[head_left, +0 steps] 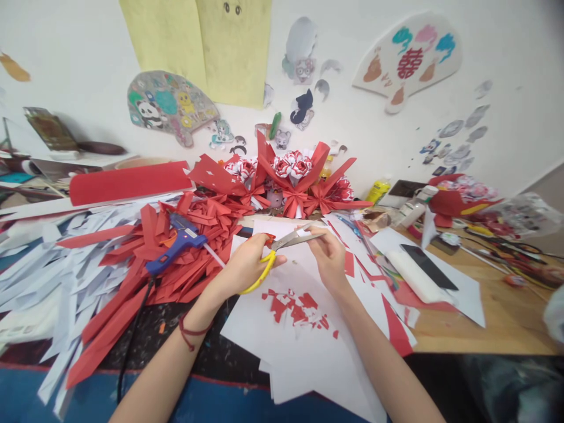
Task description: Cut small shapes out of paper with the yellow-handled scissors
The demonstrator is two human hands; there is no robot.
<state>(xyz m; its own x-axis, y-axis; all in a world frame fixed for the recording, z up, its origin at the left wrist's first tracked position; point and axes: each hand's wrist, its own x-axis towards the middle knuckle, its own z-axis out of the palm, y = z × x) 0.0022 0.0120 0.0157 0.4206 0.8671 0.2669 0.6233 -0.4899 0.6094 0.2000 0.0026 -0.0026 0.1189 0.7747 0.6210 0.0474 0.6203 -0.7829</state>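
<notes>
My left hand [242, 264] is closed around the yellow handles of a pair of scissors [291, 239]. The blades are parted and point right, toward my right hand [329, 258]. That hand has its fingers pinched together at the blade tips; whatever lies between them is too small to make out. Below both hands, small red and white paper scraps [297, 308] are scattered over white paper sheets [321, 376]. A blue hot glue gun [180, 244] rests just left of my left hand, on a heap of folded red paper strips [198, 270].
White paper strips [57, 282] pile up at the far left beside a red roll [132, 182]. Red paper flowers [293, 197] stand against the wall. To the right lie a black phone [429, 267], paper offcuts and cables. The glue gun's black cord [132, 341] runs toward the front.
</notes>
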